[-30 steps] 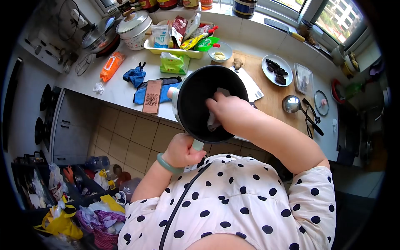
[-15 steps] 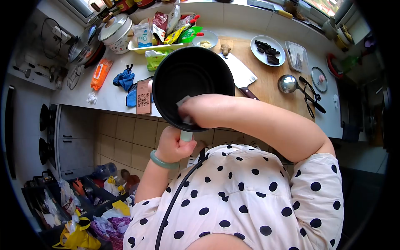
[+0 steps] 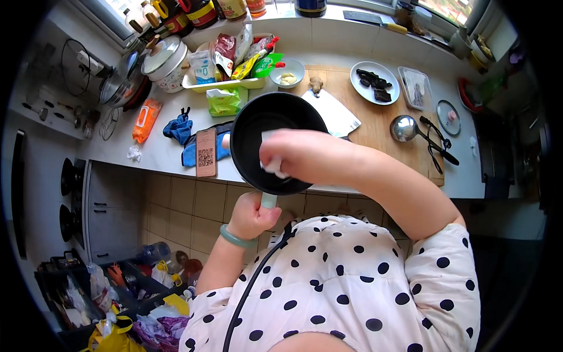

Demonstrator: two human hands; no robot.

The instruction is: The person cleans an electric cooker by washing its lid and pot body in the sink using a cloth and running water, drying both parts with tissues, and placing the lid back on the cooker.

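Observation:
A deep black pot [image 3: 287,110] is tilted so its inside faces me, at the counter's front edge. My left hand [image 3: 248,216] is wrapped round its pale green handle [image 3: 268,200]. My right hand [image 3: 302,154] reaches in over the rim, fingers closed on a crumpled white tissue [image 3: 275,168] near the inner wall. Part of the pot's inside is hidden behind that hand. Just beyond the pot, a cleaver [image 3: 333,114] lies on the wooden cutting board [image 3: 375,126], its handle mostly covered by my right arm.
Ginger [image 3: 316,85], a plate of dark pieces [image 3: 358,70], a ladle [image 3: 404,128] and a plastic box [image 3: 413,88] are to the right. Leftward are a phone [image 3: 206,149], orange wipes pack [image 3: 146,120] and lidded pot [image 3: 170,70]. Behind stands a seasoning basket [image 3: 202,87].
The pot has tipped, showing less of its inside. My right hand has shifted within it with the tissue, which shows more now. My left hand keeps the handle.

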